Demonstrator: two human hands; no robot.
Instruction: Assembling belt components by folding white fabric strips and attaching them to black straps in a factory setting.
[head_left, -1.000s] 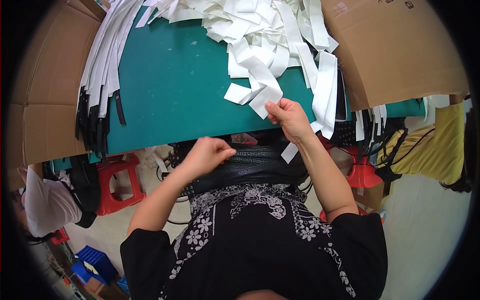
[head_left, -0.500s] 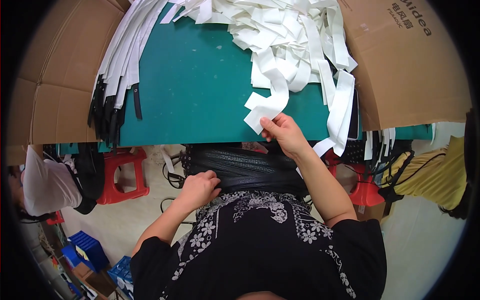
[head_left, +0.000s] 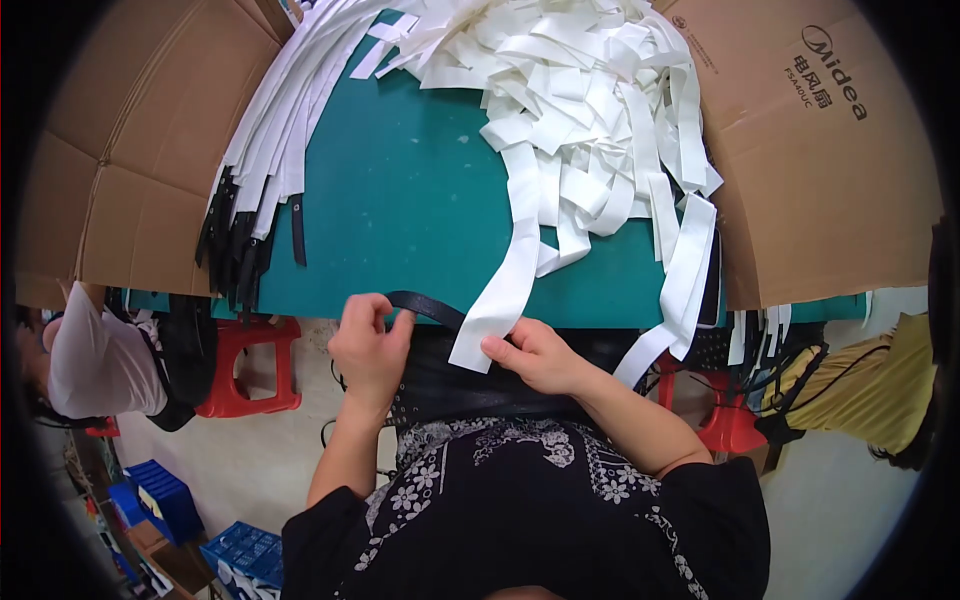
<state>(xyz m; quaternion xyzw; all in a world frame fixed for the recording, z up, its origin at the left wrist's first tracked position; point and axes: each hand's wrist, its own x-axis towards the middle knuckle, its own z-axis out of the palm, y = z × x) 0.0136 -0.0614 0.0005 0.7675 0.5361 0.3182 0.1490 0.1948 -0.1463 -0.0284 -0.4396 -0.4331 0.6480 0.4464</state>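
Note:
My left hand point(head_left: 370, 350) is closed on one end of a black belt point(head_left: 428, 305), which arcs up over the table's front edge and runs behind a white strip. That white strip point(head_left: 512, 268), flat and paper-like, is pinched by its near end in my right hand point(head_left: 540, 358), thumb on top. The strip's far end reaches back to a loose heap of white strips point(head_left: 590, 110). The two hands are a little apart, just in front of the table edge. More black belts point(head_left: 435, 385) lie across my lap, partly hidden by my right hand and the strip.
At the left of the green table point(head_left: 400, 200) lie several belts in white sleeves point(head_left: 285, 150), their black ends bare. Cardboard point(head_left: 150, 170) stands on the left, and a carton point(head_left: 800, 150) on the right. Red stools point(head_left: 255, 370) and other people's clothing point(head_left: 840, 355) show beyond.
My left hand has risen from my lap to the table edge and now holds a belt end. My right hand has drawn a white strip from the heap toward me.

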